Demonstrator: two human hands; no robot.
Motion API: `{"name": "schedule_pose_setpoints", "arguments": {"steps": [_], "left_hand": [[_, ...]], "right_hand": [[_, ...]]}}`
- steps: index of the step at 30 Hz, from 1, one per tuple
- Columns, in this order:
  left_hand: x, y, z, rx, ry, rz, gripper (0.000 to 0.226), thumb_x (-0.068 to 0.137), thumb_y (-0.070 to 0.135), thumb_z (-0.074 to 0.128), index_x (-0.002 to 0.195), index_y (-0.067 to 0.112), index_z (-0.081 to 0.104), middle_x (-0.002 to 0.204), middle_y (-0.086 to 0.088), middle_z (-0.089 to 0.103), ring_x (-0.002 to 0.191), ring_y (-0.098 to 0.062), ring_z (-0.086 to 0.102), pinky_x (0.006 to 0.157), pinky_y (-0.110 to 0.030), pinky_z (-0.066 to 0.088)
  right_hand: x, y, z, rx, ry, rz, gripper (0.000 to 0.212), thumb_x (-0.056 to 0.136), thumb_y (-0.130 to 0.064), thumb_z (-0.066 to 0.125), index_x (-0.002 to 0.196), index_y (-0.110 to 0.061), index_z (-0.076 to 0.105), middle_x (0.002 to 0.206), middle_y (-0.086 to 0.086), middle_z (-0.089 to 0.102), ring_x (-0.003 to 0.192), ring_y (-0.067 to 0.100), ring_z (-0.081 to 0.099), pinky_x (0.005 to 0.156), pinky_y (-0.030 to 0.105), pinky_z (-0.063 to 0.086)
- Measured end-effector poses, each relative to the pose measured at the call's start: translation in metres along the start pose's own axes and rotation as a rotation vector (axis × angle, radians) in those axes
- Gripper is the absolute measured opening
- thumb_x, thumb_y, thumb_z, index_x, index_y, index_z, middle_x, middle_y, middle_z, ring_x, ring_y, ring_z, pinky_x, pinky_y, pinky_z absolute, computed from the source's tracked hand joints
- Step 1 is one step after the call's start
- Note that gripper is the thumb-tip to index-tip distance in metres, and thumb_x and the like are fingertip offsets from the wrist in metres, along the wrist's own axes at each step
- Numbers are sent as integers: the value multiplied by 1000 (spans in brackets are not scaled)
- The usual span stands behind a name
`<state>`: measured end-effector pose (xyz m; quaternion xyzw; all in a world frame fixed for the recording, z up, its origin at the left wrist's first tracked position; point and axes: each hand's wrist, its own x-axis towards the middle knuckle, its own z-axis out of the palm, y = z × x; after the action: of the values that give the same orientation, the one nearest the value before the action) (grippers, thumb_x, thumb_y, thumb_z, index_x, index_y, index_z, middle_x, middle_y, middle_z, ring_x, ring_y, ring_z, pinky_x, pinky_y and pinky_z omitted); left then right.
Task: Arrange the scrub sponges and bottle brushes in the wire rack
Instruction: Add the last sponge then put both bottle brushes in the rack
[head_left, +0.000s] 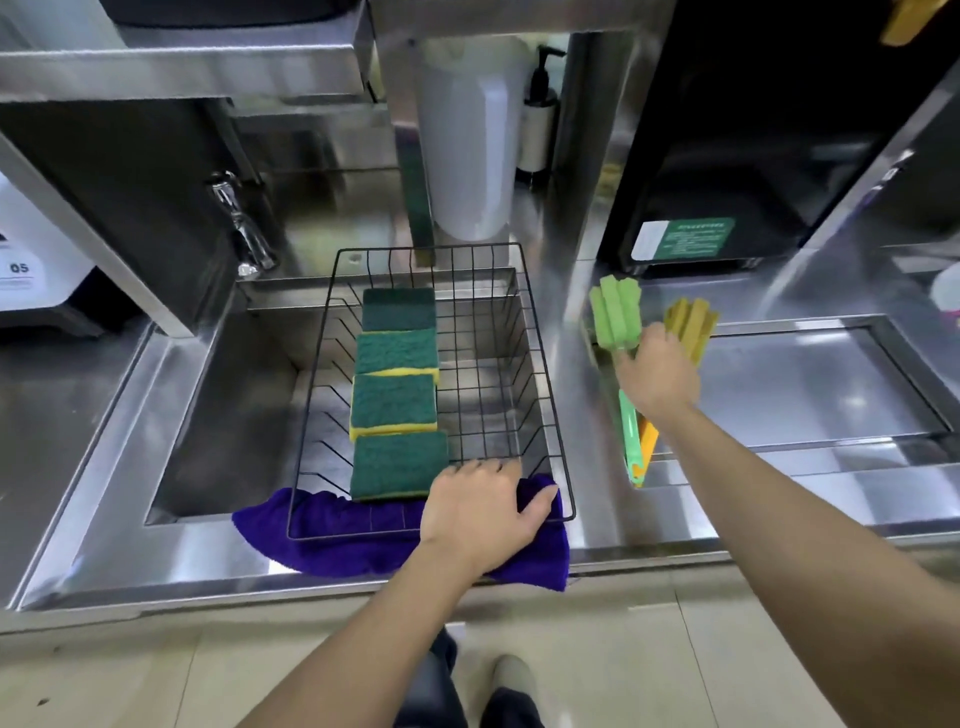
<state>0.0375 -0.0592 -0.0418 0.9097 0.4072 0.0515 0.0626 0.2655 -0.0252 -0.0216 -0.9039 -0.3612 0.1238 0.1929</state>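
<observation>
A black wire rack (540, 358) sits over the steel sink, its near end on a purple cloth. Several green-and-yellow scrub sponges (393, 402) lie in a row down its left half; the right half is bare. My left hand (480, 512) rests on the rack's near rim, holding it. On the counter to the right lie a green bottle brush (616, 312) and a yellow bottle brush (691, 322) side by side. My right hand (657, 374) is over their handles, fingers closing on the green brush's handle; a firm grip cannot be made out.
The purple cloth (535, 561) hangs over the sink's front edge. A faucet (241, 228) stands at the sink's back left. A white container (467, 156) and pump bottle (540, 119) stand behind the rack. A black appliance (727, 156) stands at back right.
</observation>
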Motion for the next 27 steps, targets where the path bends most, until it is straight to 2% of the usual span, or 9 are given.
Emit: {"name": "schedule_pose_setpoints", "arguments": {"steps": [3,6,10,13,15,17,20,23,27], "left_hand": [[-1,5,-1,7,-32,2,49,91,61,29,93,21,58,96,2,66,90,-19,58,72,-31,40],[0,4,-4,-4,-61,-24,48,92,60,30,92,21,58,96,1,66,90,-20,58,71,-31,40],[-1,4,-6,12,-94,-40,49,92,60,29,90,21,57,95,0,66,90,-20,58,70,-32,39],[-3,3,-6,22,-101,-41,49,92,60,28,88,20,57,94,1,65,89,-20,58,68,-31,37],[-4,2,-6,19,-94,-41,48,92,59,28,86,20,55,92,2,65,87,-20,57,67,-31,36],[-6,1,-7,13,-77,-36,48,92,59,28,85,20,55,91,2,64,86,-19,57,67,-31,35],[-9,-3,-8,22,-28,-19,50,93,59,29,85,18,57,89,2,64,85,-18,54,73,-30,36],[-13,-16,-10,52,28,15,52,93,58,28,90,16,60,89,1,63,88,-18,52,78,-30,35],[-18,-32,-14,11,56,75,56,92,56,27,81,13,62,79,-1,63,79,-21,54,73,-31,36]], "right_hand": [[-6,22,5,-24,-190,68,36,91,-30,49,115,-4,45,123,19,57,112,39,55,86,41,44],[-11,25,11,-22,-301,55,30,91,-23,47,112,-1,51,123,22,59,114,39,54,85,39,44],[-16,25,11,45,-272,18,16,92,-17,45,97,-3,52,116,25,59,110,41,54,78,37,41],[-13,20,3,139,-191,-17,27,94,-22,47,71,-9,38,82,16,55,91,39,54,69,32,33],[-13,12,-7,226,-122,-60,26,95,-24,48,76,-8,41,68,7,48,76,32,49,65,32,33],[-11,1,-18,331,-48,-110,21,95,-24,49,85,-6,44,67,6,48,69,28,46,61,32,34],[-10,-19,-25,477,-21,-175,21,94,-25,51,82,-8,45,58,-2,40,54,16,39,51,30,30],[-15,-41,-24,599,-87,-209,28,93,-27,52,70,-18,39,59,1,39,50,20,39,49,27,31],[-32,-73,-10,638,-208,-239,26,94,-27,52,72,-19,39,63,6,45,43,21,46,33,26,37]]}}
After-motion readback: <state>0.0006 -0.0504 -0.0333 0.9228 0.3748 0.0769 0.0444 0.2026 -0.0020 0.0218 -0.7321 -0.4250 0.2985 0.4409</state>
